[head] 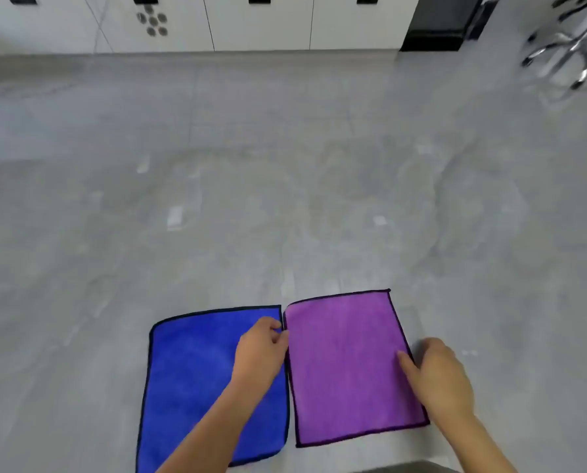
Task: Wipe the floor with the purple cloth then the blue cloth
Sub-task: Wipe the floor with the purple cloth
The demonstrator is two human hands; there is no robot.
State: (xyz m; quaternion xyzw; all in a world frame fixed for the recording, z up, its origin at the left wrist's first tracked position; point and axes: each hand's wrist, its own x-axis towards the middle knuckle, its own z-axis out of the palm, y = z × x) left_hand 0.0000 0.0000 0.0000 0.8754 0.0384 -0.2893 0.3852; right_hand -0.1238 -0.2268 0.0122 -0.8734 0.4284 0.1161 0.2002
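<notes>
Two dark-edged cloths lie flat side by side on the grey floor near me. The purple cloth is on the right, the blue cloth on the left, their inner edges almost touching. My left hand lies over the blue cloth's right side, its fingertips pinching the purple cloth's left edge near the far corner. My right hand rests at the purple cloth's right edge, thumb on top of the fabric and fingers curled at the edge.
White cabinets with black handles line the far wall. A black unit stands at the back right, and a chrome chair base sits in the far right corner. Pale smudges mark the floor between the cloths and cabinets.
</notes>
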